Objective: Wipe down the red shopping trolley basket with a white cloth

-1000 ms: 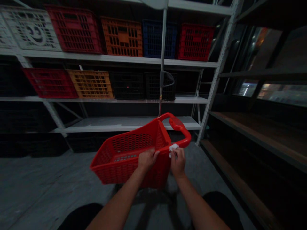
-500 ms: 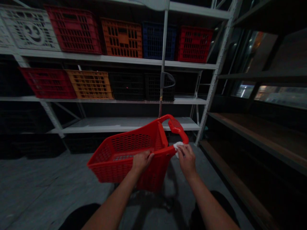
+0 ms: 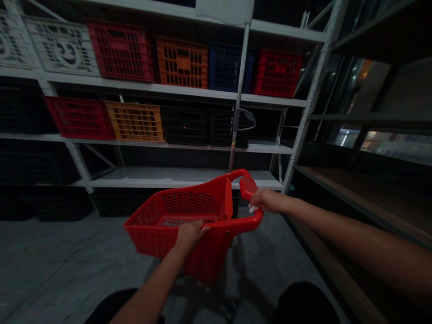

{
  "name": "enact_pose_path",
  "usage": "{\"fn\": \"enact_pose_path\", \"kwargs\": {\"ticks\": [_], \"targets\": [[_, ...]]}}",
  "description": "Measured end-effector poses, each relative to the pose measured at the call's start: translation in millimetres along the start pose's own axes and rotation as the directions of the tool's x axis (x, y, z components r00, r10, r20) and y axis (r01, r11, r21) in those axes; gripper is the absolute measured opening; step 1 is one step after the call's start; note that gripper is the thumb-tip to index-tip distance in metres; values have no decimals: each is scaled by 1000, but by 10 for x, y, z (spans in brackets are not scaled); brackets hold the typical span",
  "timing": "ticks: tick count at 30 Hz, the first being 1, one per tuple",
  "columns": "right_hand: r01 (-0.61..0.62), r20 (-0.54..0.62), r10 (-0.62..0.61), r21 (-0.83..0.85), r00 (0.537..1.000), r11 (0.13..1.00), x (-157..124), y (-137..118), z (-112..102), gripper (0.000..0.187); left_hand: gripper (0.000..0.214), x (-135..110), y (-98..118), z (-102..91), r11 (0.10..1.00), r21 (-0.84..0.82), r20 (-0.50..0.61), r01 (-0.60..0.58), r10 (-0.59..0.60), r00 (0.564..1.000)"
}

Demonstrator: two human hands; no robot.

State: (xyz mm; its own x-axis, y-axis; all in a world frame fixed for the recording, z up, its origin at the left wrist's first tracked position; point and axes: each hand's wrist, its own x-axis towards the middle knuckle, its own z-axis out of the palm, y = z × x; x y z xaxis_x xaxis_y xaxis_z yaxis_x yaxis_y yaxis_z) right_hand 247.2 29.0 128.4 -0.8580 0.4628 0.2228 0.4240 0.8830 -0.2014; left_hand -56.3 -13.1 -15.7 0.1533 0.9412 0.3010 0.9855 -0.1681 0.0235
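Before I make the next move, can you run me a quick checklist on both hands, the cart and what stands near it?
1. Left hand on the cart's near rim: ok.
2. Right hand at the handle's outer bend: ok.
3. White wad in the right hand: ok, mostly hidden by the fingers.
4. Cart upright, mouth up: ok.
5. Wheels braked: cannot tell, too dark underneath.
6. Cart apart from the pole behind it: cannot tell, the pole's foot is hidden.

Left grip (image 3: 189, 236) holds a red cart (image 3: 207, 256), right grip (image 3: 266, 200) a white wad (image 3: 252, 208)
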Motion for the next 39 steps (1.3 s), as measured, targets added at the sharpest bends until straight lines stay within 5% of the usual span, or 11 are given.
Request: {"fn": "enact_pose_path", "kwargs": {"ticks": [4, 10, 14, 17, 20, 23, 27, 29, 34, 39], "targets": [[-12, 160, 1, 63, 987, 998, 143, -106, -5, 22, 39, -35, -129, -33, 1000, -2, 14, -22, 22, 1000], [-77, -34, 77, -19, 996, 997, 243, -87, 109, 19, 38, -24, -209, 1, 998, -23, 11, -54, 54, 998], [-122, -54, 135, 187, 989, 975, 25, -260, 193, 20, 38, -15, -260, 29, 995, -59, -4, -75, 75, 997], [-132, -223, 180, 215, 958, 968, -103, -327, 299, 18, 40, -16, -319, 19, 990, -99, -17, -104, 103, 995], [-152, -518, 213, 157, 829, 976, -137, -341, 502, 19, 44, -28, -373, -8, 982, -139, -37, -128, 124, 992], [-220, -736, 339, 258, 586, 941, -128, -452, 797, 19, 48, -78, -343, -67, 979, -161, -83, -127, 115, 990], [-228, -806, 524, 475, 276, 850, -82, -841, 1234, 16, 51, -189, 29, -275, 952, -273, -346, -138, 37, 938], [-193, -798, 568, 537, 201, 822, -33, -1065, 1424, 13, 53, -224, 350, -424, 913, -351, -395, -207, 56, 917], [-88, -836, 454, 450, 309, 889, 96, -1205, 1558, 13, 54, -217, 969, -665, 916, -345, -275, -205, 110, 955], [-183, -811, 500, 466, 303, 866, 99, -810, 1253, 18, 53, -215, 958, -662, 955, -254, -256, -154, 87, 963]]}}
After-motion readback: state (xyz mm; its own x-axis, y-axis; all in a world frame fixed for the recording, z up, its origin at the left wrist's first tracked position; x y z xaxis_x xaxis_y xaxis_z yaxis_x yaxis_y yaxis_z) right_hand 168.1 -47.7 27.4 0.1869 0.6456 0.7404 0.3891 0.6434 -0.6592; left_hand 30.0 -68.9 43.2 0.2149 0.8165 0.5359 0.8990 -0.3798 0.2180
